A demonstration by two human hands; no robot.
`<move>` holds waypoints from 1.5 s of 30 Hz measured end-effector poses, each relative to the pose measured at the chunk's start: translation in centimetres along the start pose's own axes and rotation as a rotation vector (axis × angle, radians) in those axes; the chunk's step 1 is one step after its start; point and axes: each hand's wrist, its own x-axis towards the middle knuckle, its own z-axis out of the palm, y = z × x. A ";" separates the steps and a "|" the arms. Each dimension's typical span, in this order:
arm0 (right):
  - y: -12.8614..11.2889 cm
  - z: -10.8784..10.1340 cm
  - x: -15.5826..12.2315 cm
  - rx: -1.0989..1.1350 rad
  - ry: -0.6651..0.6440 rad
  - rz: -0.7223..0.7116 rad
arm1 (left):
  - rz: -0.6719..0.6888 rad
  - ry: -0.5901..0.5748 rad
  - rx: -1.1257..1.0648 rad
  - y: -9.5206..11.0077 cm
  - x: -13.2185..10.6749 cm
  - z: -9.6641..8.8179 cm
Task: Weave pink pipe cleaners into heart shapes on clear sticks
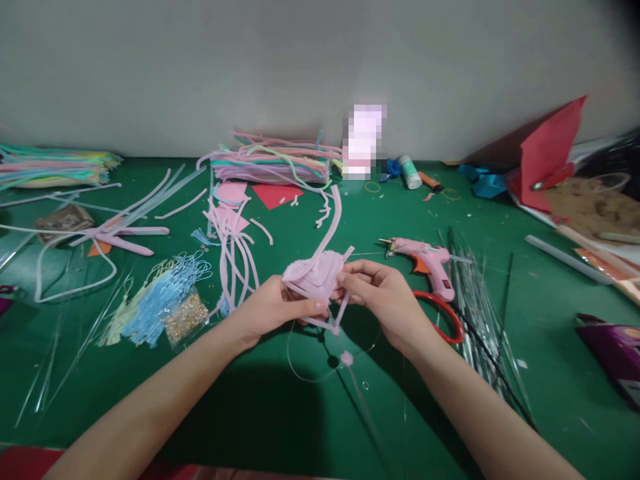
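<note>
Between my hands is a pink heart-shaped piece (320,275) made of fuzzy pipe cleaner wound in rows. My left hand (277,307) grips its left and lower side, thumb across the front. At its right edge, my right hand (373,283) pinches with thumb and fingertips; a pink strip end shows there, and the exact contact is partly hidden. A loose pink pipe cleaner (333,223) rises from the heart toward the back. Below the heart, pink strands meet in a point, and a thin clear stick with a small pink pad (347,359) hangs beneath.
Right of my hands lie a pink glue gun (425,260), red-handled scissors (445,313) and clear strips (480,300). To the left are blue tassels (165,293), a bag of gold beads (186,319) and loose pink pipe cleaners (235,260). A pipe cleaner bundle (270,167) lies behind.
</note>
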 end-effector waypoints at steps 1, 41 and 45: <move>-0.2 -0.2 0.0 -0.015 -0.032 0.018 | -0.042 -0.152 0.012 0.3 -0.1 -0.8; 1.3 1.0 -0.4 -0.184 -0.234 0.053 | 0.013 0.159 0.264 0.0 0.9 -0.7; 1.4 1.0 -0.4 -0.193 -0.211 0.054 | 0.018 0.152 0.297 0.1 0.9 -0.7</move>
